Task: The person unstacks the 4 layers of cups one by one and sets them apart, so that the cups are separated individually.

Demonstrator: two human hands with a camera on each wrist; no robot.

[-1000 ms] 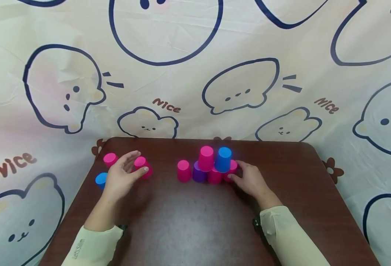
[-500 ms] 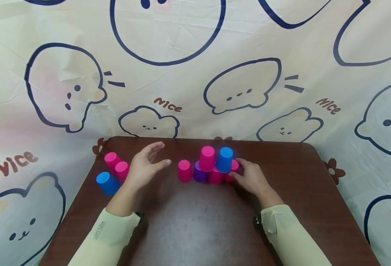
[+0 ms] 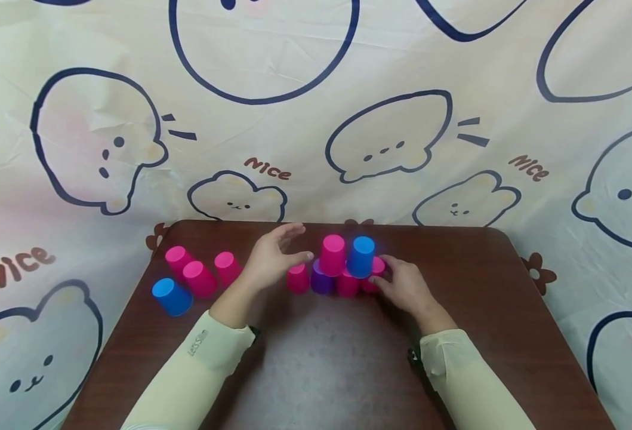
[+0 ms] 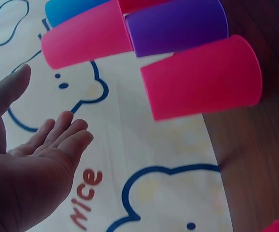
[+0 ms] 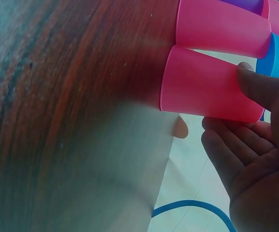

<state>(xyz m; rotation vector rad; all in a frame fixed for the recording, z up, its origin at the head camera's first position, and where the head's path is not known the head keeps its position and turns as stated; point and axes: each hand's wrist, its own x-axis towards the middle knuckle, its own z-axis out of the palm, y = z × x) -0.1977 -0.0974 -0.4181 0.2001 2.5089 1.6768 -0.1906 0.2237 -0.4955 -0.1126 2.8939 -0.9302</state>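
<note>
With twelve at the far edge of the brown wooden table (image 3: 337, 358), our two-tier cup stack (image 3: 337, 267) stands toward twelve. Every cup in it is upside down: smooth, plain-walled and tapered, with the flat base on top and the wider rim below. The bottom row runs from nine to three: a pink end cup (image 3: 297, 280), a deep purple cup (image 3: 322, 280), a pink inner cup (image 3: 347, 285) and a pink corner cup (image 3: 370, 283). An upper pink cup (image 3: 332, 255) straddles the purple and inner ones; an upper blue cup (image 3: 361, 258) (the brightest blue we have here) straddles the inner and corner ones.

On the stack's three o'clock side, our right hand (image 3: 406, 291) lightly pinches the corner cup, thumb against its wall near the narrow base and fingers along the opposite side. On the nine o'clock side, our left hand (image 3: 273, 263) is spread, thumb well apart from gently bent fingers; it holds nothing and is near the end cup.

Toward ten we have three loose pink cups (image 3: 200, 279) and, closest to nine, a loose blue cup (image 3: 172, 297), all base up. Beyond twelve hangs a cream cloth (image 3: 294, 131) with dark blue cartoon outlines.
</note>
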